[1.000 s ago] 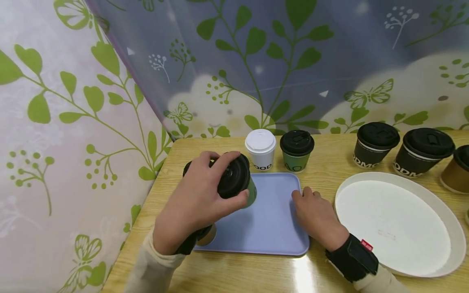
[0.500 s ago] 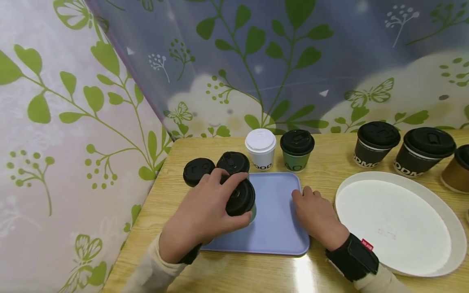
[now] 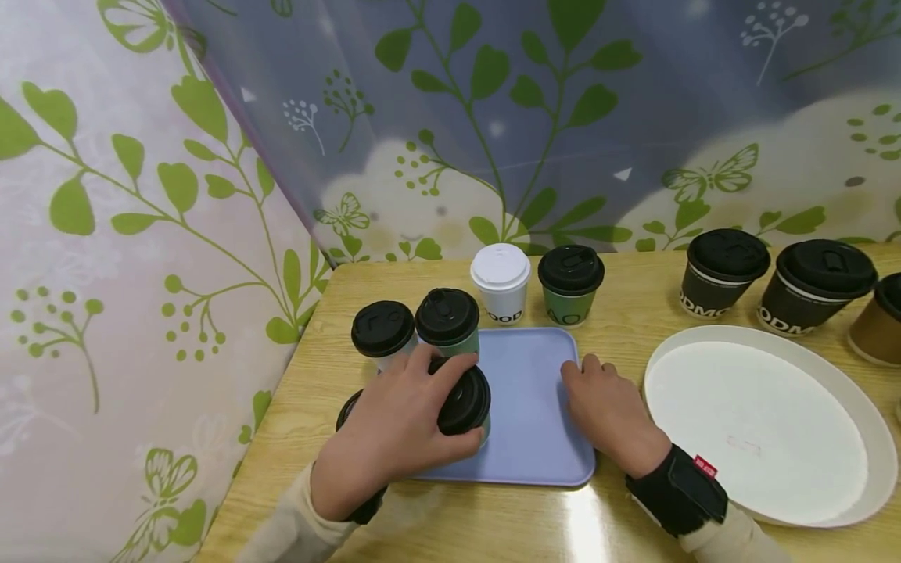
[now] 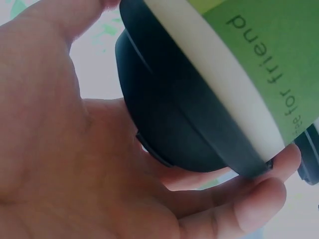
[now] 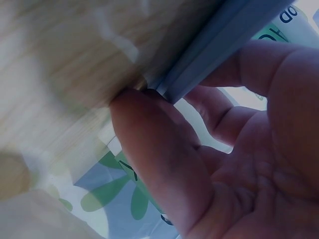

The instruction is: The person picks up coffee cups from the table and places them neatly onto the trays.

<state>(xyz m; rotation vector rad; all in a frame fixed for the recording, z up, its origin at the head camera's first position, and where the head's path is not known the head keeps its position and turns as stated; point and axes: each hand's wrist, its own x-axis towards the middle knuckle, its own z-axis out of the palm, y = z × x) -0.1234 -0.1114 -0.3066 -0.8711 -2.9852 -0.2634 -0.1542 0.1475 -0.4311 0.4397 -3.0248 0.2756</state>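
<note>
My left hand (image 3: 383, 442) grips a green paper coffee cup (image 3: 468, 399) from above, fingers and thumb around its black lid. In the left wrist view, the lid lies against the fingers and the cup's green sleeve (image 4: 264, 59) carries printed words. The cup is over the left part of a lavender tray (image 3: 531, 414); I cannot tell whether its base touches. My right hand (image 3: 612, 414) holds the tray's right edge, its rim (image 5: 214, 55) between thumb and fingers in the right wrist view. Another black-lidded cup (image 3: 348, 408) is mostly hidden behind the left hand.
Two black-lidded cups, one white (image 3: 383, 332) and one green (image 3: 448, 320), stand at the tray's back left. Behind the tray are a white-lidded cup (image 3: 500, 281) and a green cup (image 3: 570, 285). A round white tray (image 3: 760, 430) lies right, with dark cups (image 3: 718, 274) behind it.
My left hand has brought the green cup toward the tray's front and slightly right, uncovering the two black-lidded cups behind it. The right hand has stayed at the tray's edge.
</note>
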